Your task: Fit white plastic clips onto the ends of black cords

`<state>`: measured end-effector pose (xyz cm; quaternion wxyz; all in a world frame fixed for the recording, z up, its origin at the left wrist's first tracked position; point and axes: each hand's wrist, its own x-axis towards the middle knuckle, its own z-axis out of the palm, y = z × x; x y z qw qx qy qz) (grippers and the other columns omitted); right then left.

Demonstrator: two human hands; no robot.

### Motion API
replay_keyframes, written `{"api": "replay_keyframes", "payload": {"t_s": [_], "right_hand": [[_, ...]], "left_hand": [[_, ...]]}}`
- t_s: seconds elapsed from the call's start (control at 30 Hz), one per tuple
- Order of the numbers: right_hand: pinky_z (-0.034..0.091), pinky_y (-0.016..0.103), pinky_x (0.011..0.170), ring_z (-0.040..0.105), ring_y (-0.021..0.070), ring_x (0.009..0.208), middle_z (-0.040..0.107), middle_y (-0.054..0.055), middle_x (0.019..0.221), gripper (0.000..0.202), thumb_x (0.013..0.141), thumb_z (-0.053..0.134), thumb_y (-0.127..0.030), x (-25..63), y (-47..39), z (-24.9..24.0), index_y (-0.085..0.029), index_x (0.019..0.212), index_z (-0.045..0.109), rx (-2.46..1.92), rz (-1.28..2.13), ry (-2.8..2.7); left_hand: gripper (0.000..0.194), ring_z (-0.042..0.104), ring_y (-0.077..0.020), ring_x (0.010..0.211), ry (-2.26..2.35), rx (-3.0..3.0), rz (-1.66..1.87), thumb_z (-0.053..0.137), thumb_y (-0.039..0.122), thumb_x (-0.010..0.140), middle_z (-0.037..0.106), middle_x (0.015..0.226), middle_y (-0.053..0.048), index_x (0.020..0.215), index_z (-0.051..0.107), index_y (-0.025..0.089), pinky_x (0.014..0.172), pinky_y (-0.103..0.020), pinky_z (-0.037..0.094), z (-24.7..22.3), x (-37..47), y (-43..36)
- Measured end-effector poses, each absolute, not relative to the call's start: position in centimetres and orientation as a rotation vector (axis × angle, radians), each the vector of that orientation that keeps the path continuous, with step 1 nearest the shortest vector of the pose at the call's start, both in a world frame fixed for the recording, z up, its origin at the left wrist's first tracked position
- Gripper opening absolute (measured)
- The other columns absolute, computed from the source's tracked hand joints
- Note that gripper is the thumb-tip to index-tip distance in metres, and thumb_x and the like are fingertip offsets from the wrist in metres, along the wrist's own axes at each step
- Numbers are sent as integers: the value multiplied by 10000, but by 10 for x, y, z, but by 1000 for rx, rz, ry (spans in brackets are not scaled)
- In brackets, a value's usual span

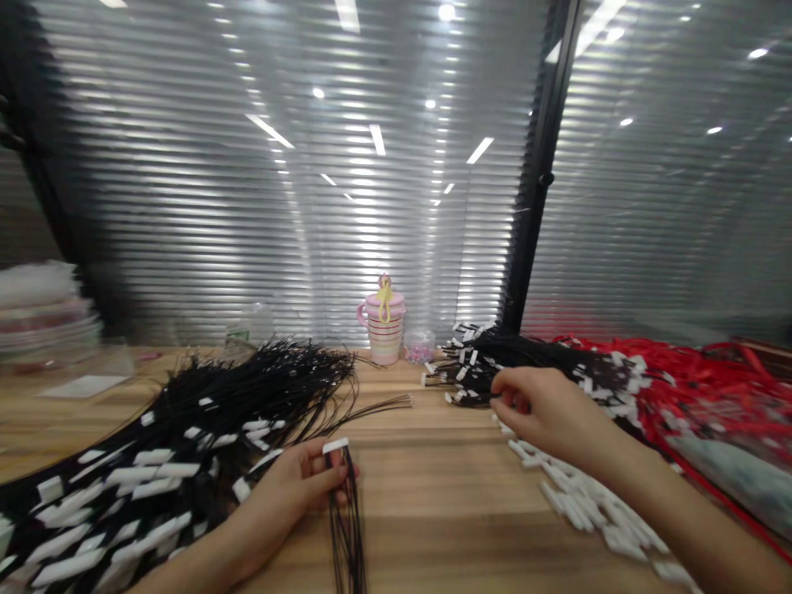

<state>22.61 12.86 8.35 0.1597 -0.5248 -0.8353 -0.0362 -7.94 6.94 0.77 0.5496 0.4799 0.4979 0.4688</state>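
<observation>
My left hand [290, 483] is closed around a small bunch of thin black wires [348, 536]. A white connector [336, 445] tops the bunch, and the wires hang down toward the table's front. My right hand [538, 408] is at the near side of a second pile of black wires [525, 348] with small white ends. Its thumb and forefinger come together in a pinch; whatever lies between them is too small to make out. Loose white plastic pieces [575, 499] lie scattered under and beside my right forearm.
A large heap of black wires [247, 388] with white connectors covers the table's left side. Red wires [699, 379] and a plastic bag [736, 474] lie at the right. A pink striped mug [384, 330] and a small clear tub [419, 346] stand before the slatted glass wall [297, 206].
</observation>
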Motion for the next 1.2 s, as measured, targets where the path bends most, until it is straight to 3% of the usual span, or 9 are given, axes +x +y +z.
{"api": "replay_keyframes", "payload": {"t_s": [0.2,0.43,0.6,0.77,0.87,1.07,1.2], "right_hand": [[337,242,520,578,229,686,614,92,752,169,523,646,-143,231,149,52,-148,692,648,-1806,9,-2547],[331,282,597,550,257,765,582,137,782,240,547,497,1,223,153,34,-91,741,605,-1704,87,-2439],[322,260,611,516,182,717,569,55,694,202,555,489,-56,201,152,18,-124,720,583,-1425,462,-2283],[357,228,470,513,126,490,546,5,570,112,630,472,-179,169,146,4,-148,738,476,-1218,1118,-1894],[390,213,493,551,117,561,541,5,637,205,668,526,-302,162,143,-2,-155,758,414,-1079,1377,-1538],[404,212,545,552,108,592,519,-1,629,345,601,664,-379,167,143,-6,-134,689,437,-942,1498,-1191],[408,231,545,547,121,571,566,25,621,330,590,707,-358,164,142,-8,-116,648,491,-861,1534,-1191]], "left_hand": [[202,530,-111,692,1164,1099,1160,665,247,664,603,805,-50,767,541,126,670,-220,406,6,-81,68],[173,489,-89,674,1168,1141,1144,623,273,715,556,745,-8,816,572,142,637,-190,389,18,-76,61],[189,522,-121,647,1075,1090,1117,554,306,769,568,748,-38,838,496,140,615,-250,411,18,-67,60],[185,549,-119,644,1030,907,1094,521,283,780,606,796,-80,855,443,133,639,-255,415,16,-33,79],[157,422,-51,435,1032,942,1041,464,257,781,621,766,-111,821,454,106,452,-186,309,15,-7,97],[325,244,-24,313,1014,1092,1065,435,431,794,515,526,4,723,468,115,371,-197,142,10,14,111],[308,260,-4,337,923,1122,1091,420,427,814,587,722,-43,817,473,123,369,-184,124,9,10,108]]}}
